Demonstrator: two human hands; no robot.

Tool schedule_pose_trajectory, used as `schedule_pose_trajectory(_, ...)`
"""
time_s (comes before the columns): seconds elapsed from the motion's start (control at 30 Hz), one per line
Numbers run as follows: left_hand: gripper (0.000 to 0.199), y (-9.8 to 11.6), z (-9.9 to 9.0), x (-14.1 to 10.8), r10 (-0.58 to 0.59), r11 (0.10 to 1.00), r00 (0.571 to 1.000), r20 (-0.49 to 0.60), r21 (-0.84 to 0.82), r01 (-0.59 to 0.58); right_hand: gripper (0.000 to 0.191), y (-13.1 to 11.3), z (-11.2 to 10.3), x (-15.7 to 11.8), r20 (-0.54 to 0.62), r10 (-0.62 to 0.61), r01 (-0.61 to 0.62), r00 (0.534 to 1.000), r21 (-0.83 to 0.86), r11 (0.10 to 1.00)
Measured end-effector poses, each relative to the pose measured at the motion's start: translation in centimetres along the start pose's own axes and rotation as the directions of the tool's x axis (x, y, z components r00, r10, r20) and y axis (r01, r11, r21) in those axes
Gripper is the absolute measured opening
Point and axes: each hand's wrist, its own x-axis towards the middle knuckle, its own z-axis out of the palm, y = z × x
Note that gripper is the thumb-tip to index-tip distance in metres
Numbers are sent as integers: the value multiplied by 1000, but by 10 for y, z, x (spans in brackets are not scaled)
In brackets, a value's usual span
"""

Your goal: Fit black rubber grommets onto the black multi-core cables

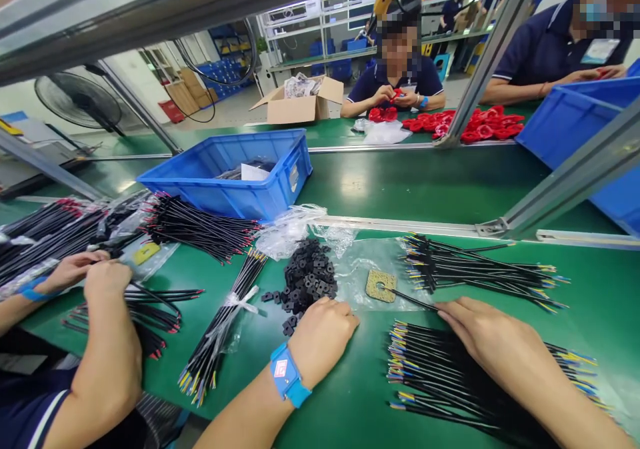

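Observation:
My right hand [493,329] pinches a thin black cable [416,300], whose far end touches a yellow sponge [381,286] with a hole in its middle. The sponge lies on a clear plastic bag [353,272]. My left hand [323,336], with a blue wrist strap [289,374], is closed at the near edge of a pile of small black blocks [310,272]; its fingertips are hidden, so anything in them cannot be made out. Below my right forearm lies a wide row of black cables [450,369] with coloured wire ends. Another cable bundle [475,269] lies behind that hand.
A tied cable bundle [227,322] lies left of the blocks. Beyond stands a blue bin [225,192] beside a metal rail [400,226]. At left, a co-worker's hands [107,279] work among red-tipped cables [200,226]. Across the bench, two people handle red parts [493,124].

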Motion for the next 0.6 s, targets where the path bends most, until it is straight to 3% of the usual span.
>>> schedule_pose_trajectory(0.2,22,5,-14,-3,-164,983,983,81,-75,170,47,-5,-8,5,-58,-33,31,998,-37,999)
schedule_pose_trajectory(0.3,18,1,-14,-4,-183,916,983,4,-364,172,38,-8,-22,11,-143,-19,25,990,44,999)
schedule_pose_trajectory(0.37,17,-4,-12,-4,-227,704,968,-106,-705,88,28,-12,-35,12,-223,5,30,975,155,987)
schedule_pose_trajectory(0.43,23,-7,-10,-3,-294,317,947,-131,-948,-33,24,-15,-45,9,-269,20,52,963,257,965)
schedule_pose_trajectory(0.5,41,-8,-10,-1,-333,-77,939,-81,-991,-112,26,-16,-49,2,-280,39,55,959,322,945)
schedule_pose_trajectory(0.53,50,-7,-11,0,-341,-221,939,-53,-966,-135,27,-15,-48,-2,-274,47,53,961,348,936)
schedule_pose_trajectory(0.6,60,-4,-14,2,-355,-387,935,-14,-908,-161,27,-14,-43,-10,-260,47,61,965,395,917)
